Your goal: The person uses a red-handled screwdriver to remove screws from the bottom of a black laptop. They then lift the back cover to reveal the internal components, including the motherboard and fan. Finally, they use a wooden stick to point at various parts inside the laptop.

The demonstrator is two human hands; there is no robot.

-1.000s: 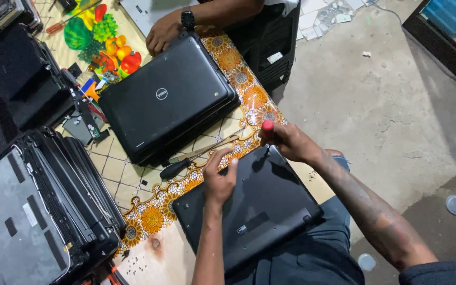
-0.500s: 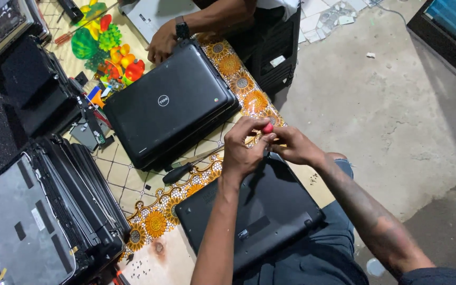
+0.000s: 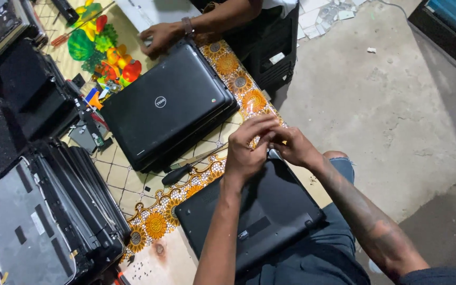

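Laptop (image 3: 254, 216) lies base-up on the lap, far edge on the desk (image 3: 149, 211). Left hand (image 3: 246, 150) and right hand (image 3: 291, 148) meet at its far edge, fingers pinched together on something too small to tell. Base cover on; screwdriver (image 3: 186, 169) idle beside.

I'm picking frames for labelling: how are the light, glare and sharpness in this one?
Head view: soft, even light; faint sheen on the closed black laptop on the table, no hard glare. Both hands, left hand and right hand, are slightly blurred above the upturned black laptop; the left edge falls into shadow.
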